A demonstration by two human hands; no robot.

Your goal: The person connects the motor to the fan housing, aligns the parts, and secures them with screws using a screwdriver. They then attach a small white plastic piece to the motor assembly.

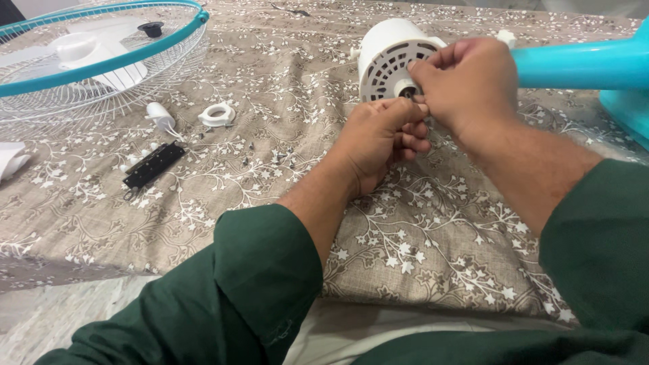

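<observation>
I have both hands on the white fan motor housing point(391, 59), which lies on its side on the patterned cloth point(433, 236) toward the far right, its vented face turned toward me and its rear joined to the turquoise stand arm point(581, 65). My left hand point(378, 142) rests on the cloth just below the housing, fingers curled in and pinched narrow at the short shaft point(407, 90) that sticks out of the middle of the face; something small and dark sits at the fingertips, but I cannot tell whether it is a tool tip or a screw. My right hand point(466, 81) comes in from above, fingers closed tight around the same spot, covering part of the hub. By my reading the step in hand is work on the shaft fitting at the front of the motor, with the fan already taken apart: the turquoise-rimmed wire guard point(101, 64) with the pale blade point(81, 54) lying in it sits far left, well apart, and a white ring nut point(217, 114), a small white plug piece point(161, 116), a black strip part point(153, 164) and scattered small screws point(270, 157) lie on the cloth between. The next move calls for a steady pinch and small turning motions at the shaft, with the housing kept from rolling.
</observation>
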